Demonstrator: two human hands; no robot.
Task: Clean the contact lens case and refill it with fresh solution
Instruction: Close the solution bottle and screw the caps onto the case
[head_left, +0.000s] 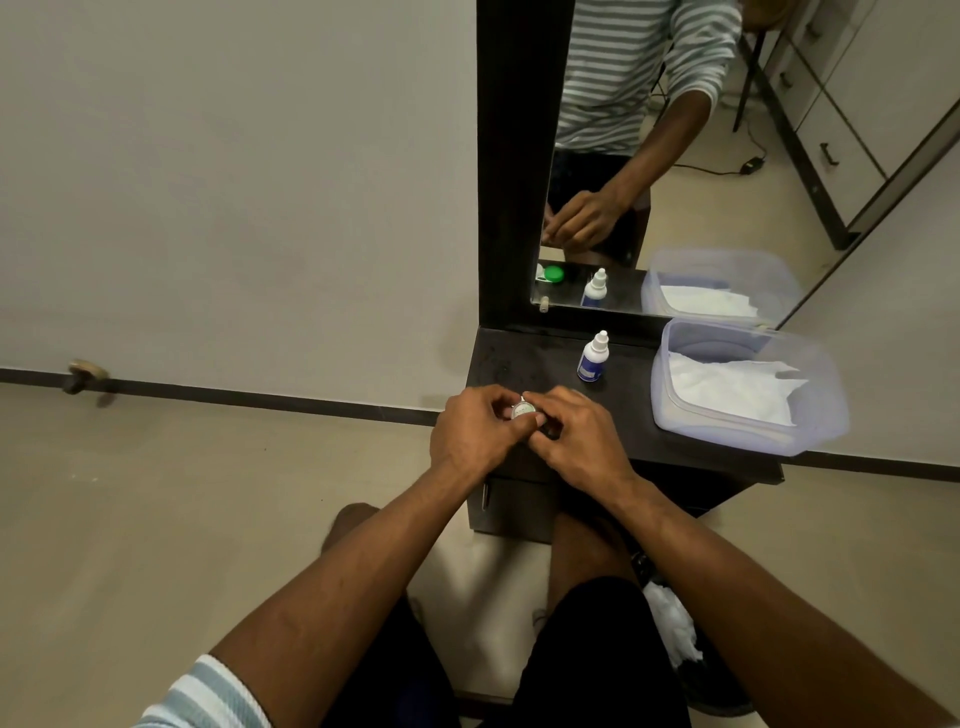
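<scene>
Item one: the small round white contact lens case (522, 409), which we hold between both hands above the front edge of the dark wooden dressing table (524, 364). Our left hand (475, 434) curls around it from the left, fingers closed on its rim. Our right hand (579, 439) pinches it from the right with thumb and fingertips; whether a cap is on or off we cannot tell, as the fingers cover most of it.

Item two: a small white dropper bottle with a blue label (592, 358), upright on the table behind our hands and well apart from them.

Item three: a translucent rectangular plastic tub (810, 436) at the table's right end, holding crumpled white tissue paper (732, 387).

Item four: a dark-framed wall mirror (511, 171) behind the table. In it we see a green round cap (554, 274) reflected, though not on the table itself.

Item five: more crumpled white tissue (672, 626) beside our right knee.
</scene>
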